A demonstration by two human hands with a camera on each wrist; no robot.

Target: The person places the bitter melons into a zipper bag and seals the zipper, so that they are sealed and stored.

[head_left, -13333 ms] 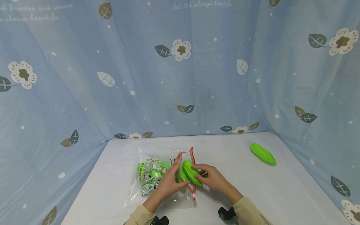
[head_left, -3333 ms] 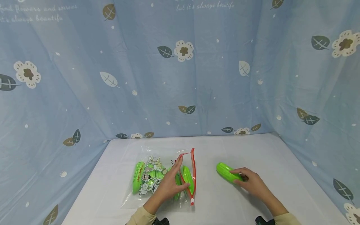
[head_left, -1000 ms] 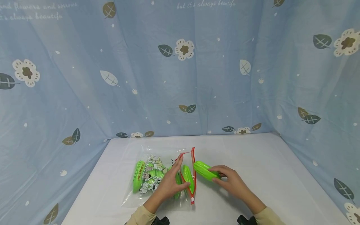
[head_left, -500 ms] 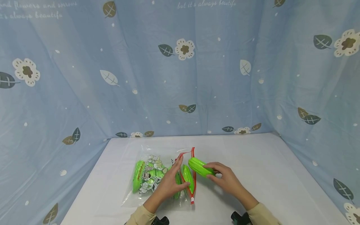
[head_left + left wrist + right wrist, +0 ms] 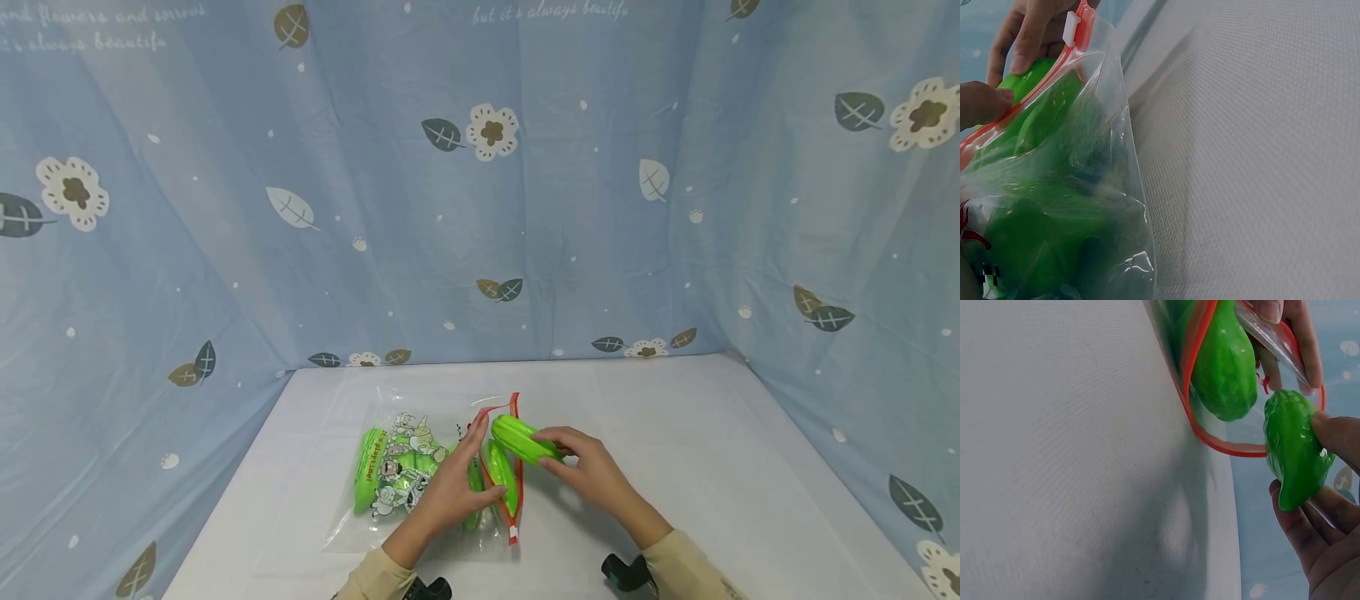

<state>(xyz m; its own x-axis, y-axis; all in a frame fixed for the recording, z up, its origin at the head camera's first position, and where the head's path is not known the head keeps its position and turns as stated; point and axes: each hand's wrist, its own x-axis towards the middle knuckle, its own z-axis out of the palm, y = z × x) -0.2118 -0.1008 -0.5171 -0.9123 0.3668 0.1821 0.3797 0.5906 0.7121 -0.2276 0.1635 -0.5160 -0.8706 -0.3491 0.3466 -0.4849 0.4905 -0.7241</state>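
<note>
A glossy bright green bitter melon [image 5: 524, 439], ridged and pointed at one end, is pinched between the thumb and fingers of my right hand [image 5: 587, 468]. It is tilted at the mouth of a clear zip bag [image 5: 352, 533] with red edges. My left hand [image 5: 450, 487] holds the bag's upper red edge, thumb and fingers spread, and the mouth gapes. Another green bitter melon [image 5: 1222, 369] lies just inside the opening. Further green pieces fill the bag, partly covered by its cartoon print and my left hand.
A white cloth-covered table [image 5: 675, 475] lies under the bag. Blue curtains [image 5: 600, 225] with leaf and flower prints enclose the back and sides. Dark wrist cameras [image 5: 628, 572] sit at both wrists.
My right hand has carried the bitter melon leftward from the table's right side to the bag's mouth. Earlier it put another one there. My left hand has kept its place.
</note>
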